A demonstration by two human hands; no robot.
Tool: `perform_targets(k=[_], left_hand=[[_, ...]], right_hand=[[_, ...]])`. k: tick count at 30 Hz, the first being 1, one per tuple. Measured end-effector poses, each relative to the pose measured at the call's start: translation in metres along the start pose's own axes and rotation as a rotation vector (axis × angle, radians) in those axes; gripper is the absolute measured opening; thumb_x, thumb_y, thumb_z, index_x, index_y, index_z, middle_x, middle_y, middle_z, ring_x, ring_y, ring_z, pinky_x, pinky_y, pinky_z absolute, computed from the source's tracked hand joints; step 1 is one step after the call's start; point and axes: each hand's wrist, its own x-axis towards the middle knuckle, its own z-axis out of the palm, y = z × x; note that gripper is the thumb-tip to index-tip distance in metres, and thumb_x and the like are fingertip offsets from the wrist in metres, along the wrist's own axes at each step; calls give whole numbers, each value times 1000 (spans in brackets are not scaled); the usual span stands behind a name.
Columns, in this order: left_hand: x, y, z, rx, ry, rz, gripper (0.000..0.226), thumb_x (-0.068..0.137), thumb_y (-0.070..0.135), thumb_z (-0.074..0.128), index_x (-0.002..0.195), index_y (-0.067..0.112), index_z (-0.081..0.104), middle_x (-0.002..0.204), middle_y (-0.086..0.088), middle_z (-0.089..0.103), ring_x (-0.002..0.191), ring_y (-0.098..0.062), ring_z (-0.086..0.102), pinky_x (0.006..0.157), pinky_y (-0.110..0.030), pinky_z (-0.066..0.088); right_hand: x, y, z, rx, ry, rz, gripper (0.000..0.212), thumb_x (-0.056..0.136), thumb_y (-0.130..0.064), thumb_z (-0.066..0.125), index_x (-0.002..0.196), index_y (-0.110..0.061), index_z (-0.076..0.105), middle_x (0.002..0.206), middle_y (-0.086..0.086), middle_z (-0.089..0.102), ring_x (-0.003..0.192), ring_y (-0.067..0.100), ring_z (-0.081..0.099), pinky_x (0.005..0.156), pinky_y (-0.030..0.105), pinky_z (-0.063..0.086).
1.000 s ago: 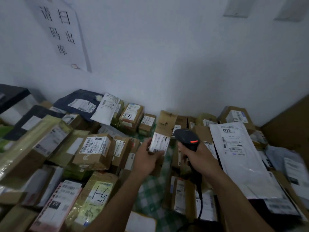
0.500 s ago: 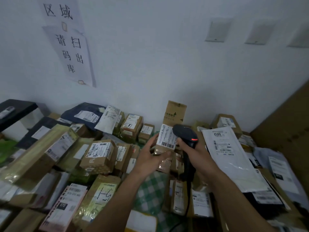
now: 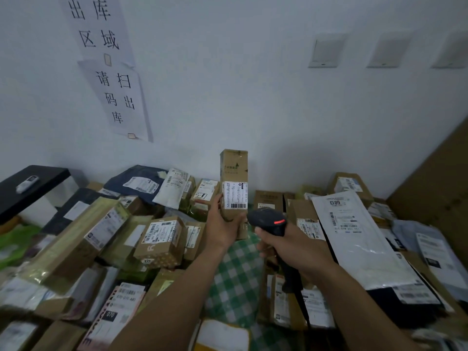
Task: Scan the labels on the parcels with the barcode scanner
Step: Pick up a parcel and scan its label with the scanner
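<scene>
My left hand (image 3: 222, 225) grips the lower part of a tall narrow cardboard parcel (image 3: 233, 171) and holds it upright above the pile. Its white label (image 3: 234, 195) with a barcode faces me. My right hand (image 3: 291, 245) grips the handle of a black barcode scanner (image 3: 268, 220), whose head shows a red light and sits just below and right of the label. The scanner's cable hangs down past my right wrist.
Several cardboard parcels (image 3: 162, 239) and mailer bags cover a green checked cloth (image 3: 235, 274). A long white bag (image 3: 354, 239) lies at the right, a black shelf (image 3: 30, 186) with a remote at the left. White wall with paper signs (image 3: 116, 97) behind.
My left hand has lifted the narrow parcel out of the pile and stood it upright with the label toward me. The right hand with the scanner has followed, staying beside the label.
</scene>
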Motion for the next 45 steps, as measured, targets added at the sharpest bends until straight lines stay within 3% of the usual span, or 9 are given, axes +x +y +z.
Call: perform_targets(k=[18,26,29,31,33,36,39,42,45], left_hand=[[5,-8,0,-3,21,-47,83,81,17,85,149,28,39,143,2,59,131,-17,56,106,-38,52],[7,-24,11,-258,-198,-288,91,72,53,84,145,57,30,145,1,58,126,-20,61,106,-53,51],[7,-27,27,-316,-221,-302,82,90,37,76,152,53,25,146,-1,56,128,-21,59,108,-52,49],[9,-32,37,-317,-235,-268,84,93,28,74,155,48,21,149,1,52,130,-18,57,110,-48,48],[14,-35,43,-254,-242,-235,96,85,29,81,155,47,19,147,8,50,128,-14,55,105,-39,52],[33,-41,46,-59,-191,-175,91,86,10,78,151,43,24,135,17,55,118,-3,59,87,-17,55],[62,-49,47,157,-139,-189,96,89,21,78,161,39,17,153,11,47,135,-12,50,105,-33,49],[101,-61,45,392,-194,-208,76,90,31,76,154,30,36,143,3,59,117,-10,59,100,-33,52],[138,-82,43,653,-284,-246,84,93,40,71,161,23,24,143,-4,57,120,-19,60,102,-37,52]], right_hand=[[12,7,1,1,-48,-16,20,100,-33,65,120,-34,62,76,0,73,63,8,64,63,30,50],[46,19,-10,-9,138,-60,13,99,-39,65,110,-43,60,87,-19,64,76,-4,60,69,19,46],[63,26,-11,61,133,-56,16,99,-37,66,105,-50,58,95,-26,65,74,-14,63,61,9,46],[74,31,-12,98,149,-25,13,98,-40,67,103,-51,63,99,-23,71,91,-8,66,77,19,54],[88,37,-16,119,148,18,16,96,-44,68,112,-47,68,108,-17,75,104,5,68,88,30,56],[105,36,-21,159,171,57,18,97,-41,68,115,-40,68,111,-9,75,102,10,70,68,20,55],[123,42,-25,163,161,49,16,97,-38,68,104,-49,59,109,-17,70,99,7,71,79,30,60],[141,48,-28,198,147,78,28,97,-37,69,123,-43,61,114,-16,72,97,7,75,88,36,60],[158,52,-27,186,129,89,35,98,-35,68,132,-36,60,117,-10,74,93,9,76,83,33,59]])
